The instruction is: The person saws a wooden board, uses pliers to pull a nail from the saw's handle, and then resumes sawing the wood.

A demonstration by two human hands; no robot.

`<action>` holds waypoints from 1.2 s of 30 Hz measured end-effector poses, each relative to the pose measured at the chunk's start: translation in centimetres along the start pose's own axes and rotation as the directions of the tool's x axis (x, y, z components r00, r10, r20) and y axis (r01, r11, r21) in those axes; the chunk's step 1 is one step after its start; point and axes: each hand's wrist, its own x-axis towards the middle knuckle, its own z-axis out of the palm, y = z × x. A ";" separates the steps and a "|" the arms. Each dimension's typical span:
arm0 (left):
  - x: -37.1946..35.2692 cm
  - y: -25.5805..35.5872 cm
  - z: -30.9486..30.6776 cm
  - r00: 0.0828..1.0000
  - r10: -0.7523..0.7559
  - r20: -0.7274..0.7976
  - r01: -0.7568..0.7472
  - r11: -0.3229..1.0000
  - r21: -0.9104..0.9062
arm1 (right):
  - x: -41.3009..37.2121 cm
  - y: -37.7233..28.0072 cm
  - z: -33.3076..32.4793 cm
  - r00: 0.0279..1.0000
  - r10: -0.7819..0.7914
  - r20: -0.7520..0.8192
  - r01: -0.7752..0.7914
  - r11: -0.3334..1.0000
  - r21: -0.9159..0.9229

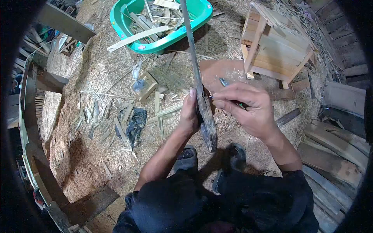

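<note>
One head-worn camera looked forward and steeply down at the shavings-covered floor (101,70), through a wide, round-edged view. The green plastic tub (157,47) lay farther off, cut by the upper border. Nearer the lens than the tub came the left hand (189,112) and right hand (250,110), then the dark-clothed knees (256,194).

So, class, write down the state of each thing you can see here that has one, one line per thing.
Left hand: closed on the long tool
Right hand: pinching a small thin item, identity unclear
Long tool: held off the floor, dark end toward the body
Green tub: upright, loaded with wood scraps
Pale strip: overhanging the tub's rim
Black plastic: crumpled
Wooden box: assembled, on the floor
</note>
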 end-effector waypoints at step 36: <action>-1.0 -0.7 -0.5 0.993 -0.094 0.065 0.088 0.992 0.092 | -0.3 -0.6 1.2 0.998 -0.039 -0.052 0.037 0.998 -0.040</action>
